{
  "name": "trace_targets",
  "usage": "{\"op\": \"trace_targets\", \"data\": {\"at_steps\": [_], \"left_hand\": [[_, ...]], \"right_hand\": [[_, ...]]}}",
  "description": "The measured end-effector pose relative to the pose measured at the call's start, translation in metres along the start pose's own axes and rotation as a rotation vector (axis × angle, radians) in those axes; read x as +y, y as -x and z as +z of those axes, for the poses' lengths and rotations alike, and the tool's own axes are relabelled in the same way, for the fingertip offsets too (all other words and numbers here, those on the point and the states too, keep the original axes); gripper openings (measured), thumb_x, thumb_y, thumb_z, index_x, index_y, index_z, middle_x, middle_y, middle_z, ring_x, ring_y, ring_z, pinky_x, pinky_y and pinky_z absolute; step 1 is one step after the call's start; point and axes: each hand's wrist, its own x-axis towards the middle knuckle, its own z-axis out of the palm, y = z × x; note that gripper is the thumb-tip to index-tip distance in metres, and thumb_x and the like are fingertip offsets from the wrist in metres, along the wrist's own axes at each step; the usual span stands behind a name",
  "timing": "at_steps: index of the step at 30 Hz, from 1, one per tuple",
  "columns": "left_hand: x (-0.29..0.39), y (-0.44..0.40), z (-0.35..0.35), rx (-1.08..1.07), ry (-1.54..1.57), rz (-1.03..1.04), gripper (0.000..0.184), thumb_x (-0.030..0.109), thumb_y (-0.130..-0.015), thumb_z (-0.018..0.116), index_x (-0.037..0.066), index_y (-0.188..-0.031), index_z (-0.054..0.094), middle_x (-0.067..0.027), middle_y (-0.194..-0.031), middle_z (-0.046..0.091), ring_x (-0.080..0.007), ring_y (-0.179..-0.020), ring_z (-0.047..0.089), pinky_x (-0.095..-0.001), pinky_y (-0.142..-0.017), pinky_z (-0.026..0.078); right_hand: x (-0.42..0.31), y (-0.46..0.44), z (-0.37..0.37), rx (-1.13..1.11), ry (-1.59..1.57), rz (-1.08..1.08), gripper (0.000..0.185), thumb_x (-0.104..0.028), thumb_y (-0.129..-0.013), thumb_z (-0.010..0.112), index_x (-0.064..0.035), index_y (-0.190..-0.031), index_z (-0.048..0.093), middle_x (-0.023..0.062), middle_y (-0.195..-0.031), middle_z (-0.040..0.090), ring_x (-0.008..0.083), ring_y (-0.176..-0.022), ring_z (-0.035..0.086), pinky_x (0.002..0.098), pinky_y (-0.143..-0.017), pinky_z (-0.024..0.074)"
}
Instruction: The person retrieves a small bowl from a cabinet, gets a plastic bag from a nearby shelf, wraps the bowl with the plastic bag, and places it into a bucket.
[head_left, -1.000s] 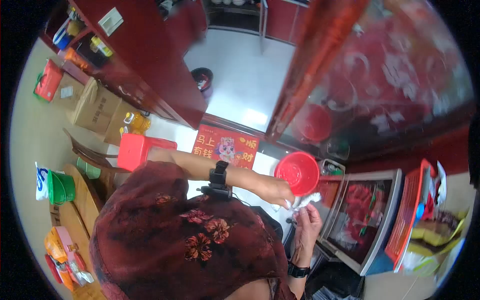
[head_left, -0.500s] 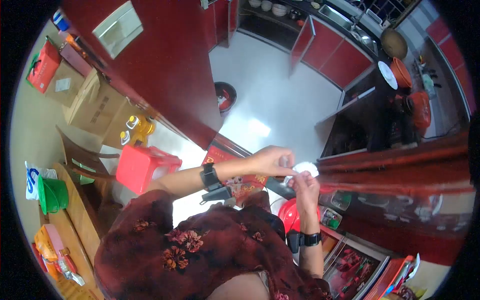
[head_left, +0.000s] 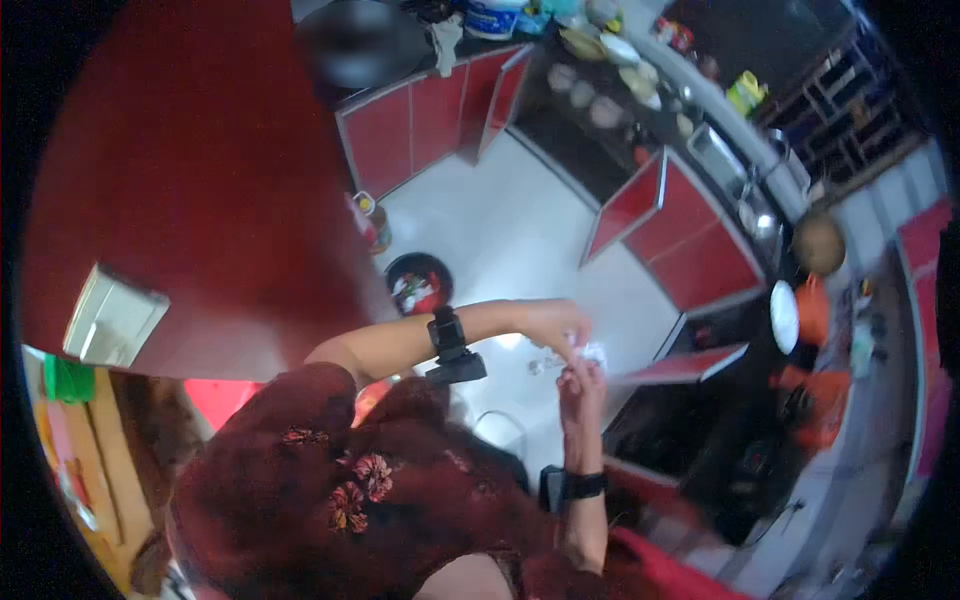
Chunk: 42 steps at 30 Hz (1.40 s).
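The left hand and right hand, both blurry, have fingers pinched nearly closed on 1 white thing.

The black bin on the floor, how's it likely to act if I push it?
The black bin would probably slide fairly easily, since the floor looks smooth and shiny. Its open top suggests the red and white contents could spill if it tipped.

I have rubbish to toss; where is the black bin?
In the head view, the black bin stands on the floor, left of centre, just beyond the left forearm.
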Motion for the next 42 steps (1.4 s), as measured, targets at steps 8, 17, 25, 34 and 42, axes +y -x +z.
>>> {"op": "trace_targets", "data": {"at_steps": [8, 17, 25, 34, 42], "left_hand": [[-0.074, -0.090, -0.119, 0.018, 0.179, -0.087, 0.016, 0.016, -0.073, 0.064, 0.003, -0.080, 0.059, -0.0090, -0.073, 0.062, -0.0162, -0.067, 0.059, -0.0302, -0.059, 0.047], [-0.169, -0.160, -0.248, 0.321, 0.026, -0.109, 0.017, 0.022, -0.079, 0.061, 0.004, -0.080, 0.062, -0.0037, -0.071, 0.062, -0.0075, -0.065, 0.053, -0.0275, -0.059, 0.044], [-0.228, -0.228, -0.354, 0.481, 1.037, -0.296, 0.017, 0.016, -0.083, 0.056, 0.007, -0.097, 0.054, 0.0002, -0.087, 0.056, -0.0057, -0.075, 0.052, -0.0187, -0.058, 0.042], [-0.271, -0.227, -0.431, 0.647, 1.209, -0.465, 0.021, 0.023, -0.084, 0.057, 0.006, -0.095, 0.055, 0.0023, -0.079, 0.054, -0.0059, -0.066, 0.051, -0.0178, -0.057, 0.041], [-0.325, -0.158, -0.526, 1.052, 0.839, -0.574, 0.021, 0.023, -0.085, 0.056, 0.003, -0.091, 0.058, 0.0005, -0.073, 0.054, -0.0048, -0.062, 0.047, -0.0167, -0.052, 0.038]], "right_hand": [[-0.080, -0.153, 0.043, 0.026, 0.335, -0.183, 0.009, -0.011, -0.084, 0.055, -0.0067, -0.086, 0.047, 0.0039, -0.078, 0.051, 0.0109, -0.066, 0.050, 0.0229, -0.057, 0.0419], [-0.133, -0.334, 0.079, -0.204, -0.129, -0.014, 0.016, -0.004, -0.081, 0.056, -0.0048, -0.096, 0.050, -0.0006, -0.073, 0.049, 0.0067, -0.060, 0.043, 0.0201, -0.054, 0.0390], [-0.172, -0.466, 0.113, -0.337, -0.111, 0.333, 0.019, -0.009, -0.080, 0.057, -0.0056, -0.097, 0.049, -0.0011, -0.072, 0.047, 0.0075, -0.061, 0.043, 0.0184, -0.054, 0.0366], [-0.214, -0.656, 0.215, -0.495, -0.239, 0.424, 0.019, -0.015, -0.079, 0.054, -0.0086, -0.096, 0.052, 0.0020, -0.091, 0.057, 0.0137, -0.080, 0.055, 0.0246, -0.067, 0.0456], [-0.207, -0.776, 0.312, -0.597, -0.140, 0.397, 0.024, -0.020, -0.082, 0.056, -0.0081, -0.103, 0.052, 0.0015, -0.082, 0.058, 0.0147, -0.072, 0.057, 0.0294, -0.065, 0.0491]]}}
